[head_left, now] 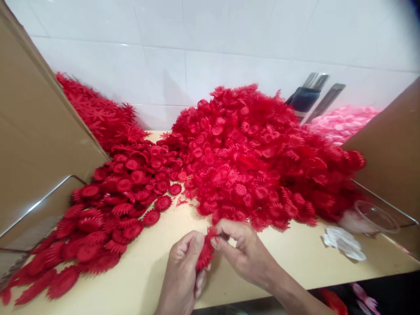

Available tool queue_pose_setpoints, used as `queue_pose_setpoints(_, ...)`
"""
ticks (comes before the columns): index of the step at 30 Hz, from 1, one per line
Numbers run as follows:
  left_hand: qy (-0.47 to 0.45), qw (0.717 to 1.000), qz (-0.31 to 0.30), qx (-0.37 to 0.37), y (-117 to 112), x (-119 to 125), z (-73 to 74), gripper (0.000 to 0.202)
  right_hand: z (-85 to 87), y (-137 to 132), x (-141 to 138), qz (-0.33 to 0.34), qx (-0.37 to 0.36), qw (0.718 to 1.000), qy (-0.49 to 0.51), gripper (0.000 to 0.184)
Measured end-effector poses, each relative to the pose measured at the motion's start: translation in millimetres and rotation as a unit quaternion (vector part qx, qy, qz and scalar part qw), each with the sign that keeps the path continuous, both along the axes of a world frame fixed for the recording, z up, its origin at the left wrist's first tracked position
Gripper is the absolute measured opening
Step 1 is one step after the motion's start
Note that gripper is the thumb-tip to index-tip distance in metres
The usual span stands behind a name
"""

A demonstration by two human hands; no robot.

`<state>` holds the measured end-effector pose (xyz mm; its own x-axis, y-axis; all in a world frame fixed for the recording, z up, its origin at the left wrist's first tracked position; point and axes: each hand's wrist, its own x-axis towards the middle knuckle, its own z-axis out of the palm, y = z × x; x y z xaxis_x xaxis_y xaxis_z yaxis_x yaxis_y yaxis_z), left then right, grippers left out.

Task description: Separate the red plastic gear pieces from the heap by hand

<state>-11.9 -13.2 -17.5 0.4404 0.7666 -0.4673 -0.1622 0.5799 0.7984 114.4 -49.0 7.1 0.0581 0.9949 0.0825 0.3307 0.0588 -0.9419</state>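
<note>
No legible text, label or number anywhere (not on the cardboard (39, 144), not on the red pieces (256, 148)).

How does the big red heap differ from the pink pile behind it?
The red heap is red, the pink pile pale pink. The red heap is tall and wide; the pink pile looks lower, partly hidden by cardboard. The red heap lies by the left hand and right hand, which pinch red pieces; the pink pile sits far back. Both are loose piles.

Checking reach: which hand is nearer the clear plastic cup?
Right. The right hand sits left of the clear plastic cup; the left hand is even farther left. Both pinch a red plastic piece.
</note>
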Motion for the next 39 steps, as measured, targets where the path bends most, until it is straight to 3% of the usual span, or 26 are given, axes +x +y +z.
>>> queue_pose_setpoints(2, -0.011, 1.0, -0.004, 0.002, -1.6, -3.7, 0.1, 0.043, 0.9, 3.2, 12.4, -0.078, 0.032, 0.995, -0.044, 0.02)
queue_pose_setpoints(4, -0.028, 1.0, -0.009, 0.008, -2.1, -6.1, 1.3, 0.04, 4.0, 10.2, 30.8, -0.179, 0.105, 0.967, -0.145, 0.018)
queue_pose_setpoints(7, -0.062, 0.998, -0.008, 0.009, -1.0, -6.4, 3.9, 0.032, 10.0, 25.8, 59.3, -0.274, 0.206, 0.86, -0.378, 0.021)
queue_pose_setpoints(8, -0.07, 0.997, -0.007, 0.006, -0.6, -5.9, 4.3, 0.031, 11.3, 31.1, 65.8, -0.276, 0.208, 0.826, -0.446, 0.022)
queue_pose_setpoints(10, -0.079, 0.997, -0.009, -0.003, 0.2, -5.1, 3.5, 0.027, 11.9, 40.0, 71.0, -0.247, 0.175, 0.785, -0.54, 0.023)
queue_pose_setpoints(16, -0.09, 0.995, -0.003, -0.03, 1.2, -4.2, -4.0, 0.025, 5.0, 65.9, 52.2, -0.16, 0.102, 0.752, -0.631, 0.02)
queue_pose_setpoints(24, -0.108, 0.993, -0.028, -0.033, 4.4, -1.5, -11.1, 0.029, 6.0, 116.1, 57.1, -0.146, 0.107, 0.758, -0.627, 0.015)
queue_pose_setpoints(27, -0.107, 0.993, -0.024, -0.038, 7.3, -2.4, -15.4, 0.031, 12.8, 115.8, 63.7, -0.157, 0.109, 0.766, -0.613, 0.016)
queue_pose_setpoints(30, -0.109, 0.993, -0.022, -0.034, 7.3, -3.0, -9.9, 0.032, 24.5, 101.6, 71.8, -0.159, 0.116, 0.782, -0.591, 0.02)
queue_pose_setpoints(33, -0.089, 0.996, 0.001, -0.011, 5.4, -2.8, 1.0, 0.024, 34.8, 76.6, 76.0, -0.165, 0.177, 0.82, -0.519, 0.023)
queue_pose_setpoints(35, -0.072, 0.997, 0.016, 0.007, 4.5, -2.0, 5.1, 0.021, 36.9, 56.7, 71.5, -0.163, 0.214, 0.861, -0.432, 0.021)
queue_pose_setpoints(37, -0.058, 0.998, 0.021, 0.016, 4.2, -0.7, 5.2, 0.022, 33.7, 37.1, 59.3, -0.114, 0.185, 0.918, -0.332, 0.017)
queue_pose_setpoints(39, -0.048, 0.998, 0.023, 0.024, 4.0, 1.0, 2.9, 0.024, 25.6, 20.8, 41.7, -0.033, 0.099, 0.968, -0.227, 0.012)
